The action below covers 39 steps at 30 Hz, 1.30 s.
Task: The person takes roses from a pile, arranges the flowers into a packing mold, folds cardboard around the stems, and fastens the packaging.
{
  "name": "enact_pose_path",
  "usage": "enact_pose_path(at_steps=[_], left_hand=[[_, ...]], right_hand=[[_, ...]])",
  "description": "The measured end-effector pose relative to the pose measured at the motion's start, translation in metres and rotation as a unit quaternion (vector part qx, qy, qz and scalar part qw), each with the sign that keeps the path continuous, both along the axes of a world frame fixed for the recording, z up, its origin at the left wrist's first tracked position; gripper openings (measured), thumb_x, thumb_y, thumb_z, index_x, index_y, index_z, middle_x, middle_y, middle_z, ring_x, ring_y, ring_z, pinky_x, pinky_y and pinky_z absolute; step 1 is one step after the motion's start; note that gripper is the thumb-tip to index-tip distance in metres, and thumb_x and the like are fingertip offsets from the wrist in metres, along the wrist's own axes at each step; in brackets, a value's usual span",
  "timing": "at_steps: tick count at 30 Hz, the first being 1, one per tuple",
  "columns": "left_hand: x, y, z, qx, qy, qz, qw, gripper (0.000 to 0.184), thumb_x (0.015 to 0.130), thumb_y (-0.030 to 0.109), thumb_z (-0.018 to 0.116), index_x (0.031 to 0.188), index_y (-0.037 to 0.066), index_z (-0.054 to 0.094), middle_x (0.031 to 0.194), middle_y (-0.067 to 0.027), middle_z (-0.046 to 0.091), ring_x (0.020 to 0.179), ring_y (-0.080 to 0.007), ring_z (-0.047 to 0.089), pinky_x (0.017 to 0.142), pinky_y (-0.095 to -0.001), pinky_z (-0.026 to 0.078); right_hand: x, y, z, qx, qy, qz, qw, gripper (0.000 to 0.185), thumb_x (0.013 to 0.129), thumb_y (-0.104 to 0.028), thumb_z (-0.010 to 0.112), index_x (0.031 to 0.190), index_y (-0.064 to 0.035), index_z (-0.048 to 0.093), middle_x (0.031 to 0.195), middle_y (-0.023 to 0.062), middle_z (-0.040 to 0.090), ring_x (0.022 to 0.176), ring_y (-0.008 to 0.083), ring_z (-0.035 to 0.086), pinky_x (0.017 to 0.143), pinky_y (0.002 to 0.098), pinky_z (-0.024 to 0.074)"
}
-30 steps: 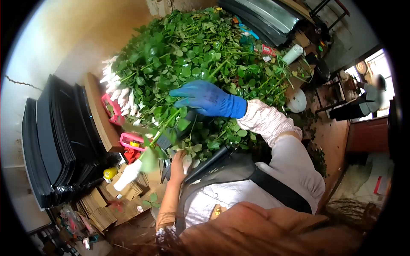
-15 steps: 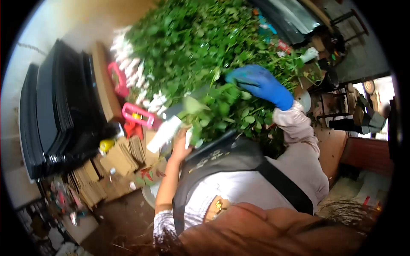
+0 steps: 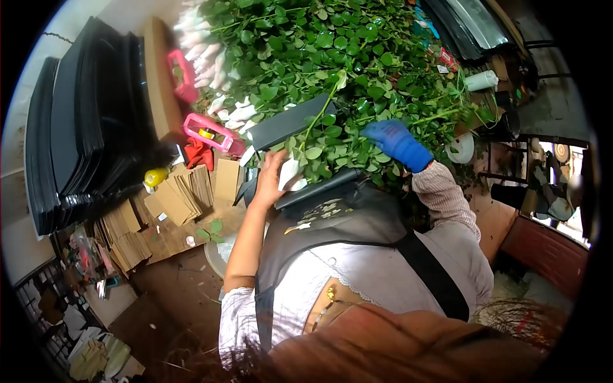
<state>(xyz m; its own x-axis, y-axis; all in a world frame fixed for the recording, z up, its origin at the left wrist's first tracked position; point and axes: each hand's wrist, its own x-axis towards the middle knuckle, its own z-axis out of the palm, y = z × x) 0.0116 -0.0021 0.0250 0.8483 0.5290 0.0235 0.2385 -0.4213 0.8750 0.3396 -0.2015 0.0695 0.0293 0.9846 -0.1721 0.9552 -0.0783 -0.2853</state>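
My bare left hand [image 3: 271,177] is at the left end of a bunch of green leafy rose stems [image 3: 332,143]. Its fingers and thumb close loosely around a white-sleeved rose head [image 3: 288,172]. On the right, my right hand [image 3: 397,144], in a blue glove, is curled over the leafy stems; the exact stems under its fingers are hidden. A dark grey box [image 3: 290,122] lies just beyond my left hand, with one stem crossing it. In front of the bunch, a black edge [image 3: 322,189] runs along my dark apron [image 3: 332,217].
A large heap of rose stems [image 3: 332,45] with white-sleeved heads [image 3: 203,54] lies beyond. To the left are pink plastic handles [image 3: 214,134], cardboard pieces [image 3: 182,191] and stacked black panels [image 3: 83,121]. A white cylinder [image 3: 481,80] sits at the right.
My right hand has come down and nearer along the stems. My left hand has risen slightly, with its fingers now clearer at the rose head. The box now lies flatter beyond it.
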Motion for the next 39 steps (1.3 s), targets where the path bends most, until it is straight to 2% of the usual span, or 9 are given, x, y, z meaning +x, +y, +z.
enact_pose_path(at_steps=[7,9,15,18,24,29,31,34,39], left_hand=[[0.002,-0.002,0.005,0.078,0.0,-0.011,0.997,0.049,0.074,0.017,0.085,0.114,0.004,0.062,0.114,-0.0162,0.061,0.1,-0.0368,0.063,0.085,-0.04,0.052],[0.003,-0.006,0.009,0.114,-0.014,-0.008,0.993,0.046,0.075,0.017,0.084,0.113,0.004,0.061,0.113,-0.0162,0.061,0.098,-0.037,0.063,0.083,-0.0402,0.052],[0.009,0.006,-0.004,0.195,0.021,-0.033,0.98,0.026,0.085,0.02,0.072,0.105,0.006,0.063,0.099,-0.0149,0.064,0.098,-0.039,0.057,0.087,-0.0442,0.046],[0.016,-0.005,-0.017,-0.008,0.045,0.022,0.999,0.017,0.091,0.016,0.066,0.103,0.004,0.063,0.095,-0.014,0.067,0.08,-0.0334,0.063,0.075,-0.0409,0.05],[0.01,0.007,-0.023,0.239,-0.039,-0.02,0.97,0.032,0.084,0.018,0.074,0.111,0.005,0.062,0.103,-0.013,0.066,0.094,-0.03,0.062,0.083,-0.0421,0.051],[0.004,-0.002,-0.018,0.132,0.032,0.026,0.99,0.039,0.08,0.0,0.07,0.118,0.007,0.061,0.106,-0.01,0.069,0.097,-0.0277,0.067,0.086,-0.0344,0.052],[0.01,-0.01,-0.017,-0.103,-0.085,0.108,0.985,0.062,0.079,-0.002,0.073,0.134,0.008,0.049,0.11,-0.0095,0.067,0.093,-0.0207,0.064,0.081,-0.0319,0.052],[0.007,-0.006,-0.022,-0.135,-0.038,0.118,0.983,0.075,0.076,0.011,0.085,0.14,0.011,0.045,0.107,-0.0097,0.065,0.089,-0.0191,0.062,0.082,-0.0318,0.053],[0.011,0.004,-0.006,0.012,-0.011,0.026,1.0,0.044,0.079,0.013,0.081,0.12,0.019,0.069,0.115,-0.0143,0.061,0.102,-0.0307,0.063,0.086,-0.0369,0.052]], right_hand=[[-0.006,0.039,0.084,-0.068,-0.039,-0.089,0.993,0.029,0.084,-0.02,0.067,0.114,-0.0203,0.069,0.107,0.0064,0.068,0.1,0.0284,0.066,0.087,0.0439,0.0531],[-0.006,0.066,0.076,0.21,-0.052,-0.076,0.973,0.031,0.084,-0.017,0.066,0.115,-0.0202,0.068,0.115,0.0064,0.066,0.108,0.0269,0.063,0.093,0.0429,0.0516],[0.027,0.142,0.023,0.265,-0.13,0.068,0.953,0.048,0.077,-0.006,0.068,0.122,-0.0206,0.062,0.133,0.0078,0.058,0.122,0.0299,0.056,0.103,0.0455,0.0465],[-0.017,0.15,0.094,0.398,-0.102,0.087,0.908,0.043,0.08,-0.008,0.065,0.122,-0.0213,0.062,0.128,0.0056,0.061,0.117,0.0285,0.058,0.1,0.0434,0.0486],[-0.073,0.101,0.145,0.262,-0.132,0.189,0.937,0.039,0.086,-0.009,0.057,0.121,-0.0259,0.062,0.105,0.0025,0.065,0.096,0.0221,0.064,0.077,0.0336,0.0538],[-0.022,0.047,0.107,-0.013,-0.182,0.06,0.981,0.041,0.086,-0.008,0.057,0.121,-0.0292,0.062,0.101,0.0013,0.064,0.093,0.0233,0.064,0.074,0.0368,0.0515],[-0.01,0.041,0.063,-0.098,-0.2,-0.002,0.975,0.041,0.086,-0.008,0.058,0.121,-0.0301,0.062,0.1,0.002,0.065,0.093,0.0242,0.065,0.075,0.039,0.0511],[-0.006,0.042,0.011,-0.216,-0.211,-0.045,0.952,0.036,0.089,-0.011,0.059,0.12,-0.0294,0.064,0.103,0.0043,0.066,0.097,0.0259,0.066,0.08,0.0416,0.0519],[0.015,0.055,0.025,-0.245,-0.095,0.035,0.964,0.034,0.089,-0.023,0.062,0.123,-0.0269,0.066,0.116,0.0055,0.069,0.106,0.0274,0.067,0.087,0.0438,0.053]])
